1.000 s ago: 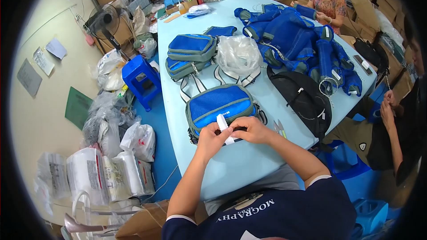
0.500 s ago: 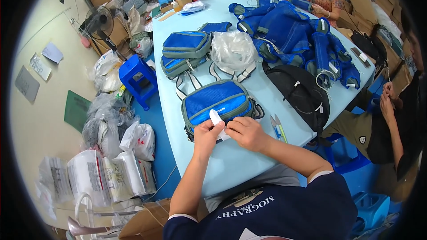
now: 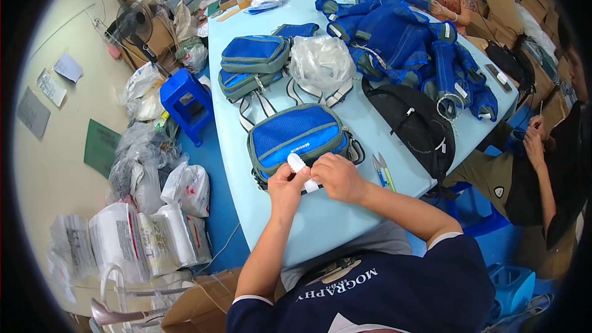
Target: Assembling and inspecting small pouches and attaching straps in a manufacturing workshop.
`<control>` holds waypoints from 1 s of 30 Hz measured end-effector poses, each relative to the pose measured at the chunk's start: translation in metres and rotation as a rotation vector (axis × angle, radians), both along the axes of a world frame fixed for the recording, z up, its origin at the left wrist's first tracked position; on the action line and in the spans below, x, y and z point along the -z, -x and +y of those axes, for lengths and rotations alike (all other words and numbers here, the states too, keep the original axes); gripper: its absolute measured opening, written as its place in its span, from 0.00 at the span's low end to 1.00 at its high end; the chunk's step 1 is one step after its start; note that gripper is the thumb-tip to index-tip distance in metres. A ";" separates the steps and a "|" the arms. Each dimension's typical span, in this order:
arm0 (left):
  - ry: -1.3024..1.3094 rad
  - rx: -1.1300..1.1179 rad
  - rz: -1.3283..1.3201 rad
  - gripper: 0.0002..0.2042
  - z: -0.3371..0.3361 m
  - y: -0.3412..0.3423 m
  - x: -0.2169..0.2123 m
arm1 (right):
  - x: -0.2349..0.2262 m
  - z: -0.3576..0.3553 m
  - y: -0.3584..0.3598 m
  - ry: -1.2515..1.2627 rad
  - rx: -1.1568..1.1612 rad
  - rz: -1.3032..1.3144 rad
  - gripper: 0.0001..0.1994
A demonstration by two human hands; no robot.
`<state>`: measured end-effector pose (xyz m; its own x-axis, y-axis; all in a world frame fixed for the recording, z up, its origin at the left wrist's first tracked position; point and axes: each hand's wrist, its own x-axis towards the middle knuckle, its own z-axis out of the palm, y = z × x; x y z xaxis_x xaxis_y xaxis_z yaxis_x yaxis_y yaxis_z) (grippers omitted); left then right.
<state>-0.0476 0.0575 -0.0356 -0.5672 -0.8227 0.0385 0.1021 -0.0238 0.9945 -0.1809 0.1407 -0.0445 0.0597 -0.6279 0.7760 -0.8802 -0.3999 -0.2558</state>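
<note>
From the head camera, both hands meet at the near edge of a pale blue table point(image 3: 271, 234). The left hand point(image 3: 285, 186) and the right hand point(image 3: 336, 176) are closed together on a small white tag point(image 3: 300, 168), fingers pinched round it, one end of the tag poking up above the left thumb and the other showing below, between the two hands. Just beyond the grip, touching the knuckles, lies a blue waist bag with grey trim point(image 3: 296, 137) (its front pocket faces up). To the right of the grip, near the right wrist, a pair of thread snips point(image 3: 382, 171) lies flat on the table. Further right sits a black bag point(image 3: 413, 124). Beyond the blue waist bag, well away from the grip, two more blue bags are stacked point(image 3: 253, 65), with a crumpled clear plastic bag point(image 3: 320, 61) beside them and a heap of blue mesh bags point(image 3: 407, 40) past that. Left of the table, on the floor, stands a blue plastic stool point(image 3: 182, 95).
</note>
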 end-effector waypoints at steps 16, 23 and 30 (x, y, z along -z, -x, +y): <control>0.236 0.024 0.121 0.03 0.006 -0.009 0.014 | -0.009 -0.003 0.007 -0.433 -0.210 -0.640 0.05; 0.442 0.232 -0.092 0.16 -0.007 -0.016 0.001 | -0.011 -0.005 0.011 -0.375 -0.178 -0.528 0.06; 0.893 0.279 -0.419 0.34 0.011 -0.020 -0.019 | -0.007 0.003 0.005 -0.355 -0.126 -0.551 0.07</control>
<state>-0.0278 0.0687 -0.0164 -0.8426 -0.4279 0.3269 -0.1538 0.7731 0.6154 -0.1855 0.1441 -0.0379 -0.1970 -0.8651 0.4612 -0.5352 -0.2992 -0.7899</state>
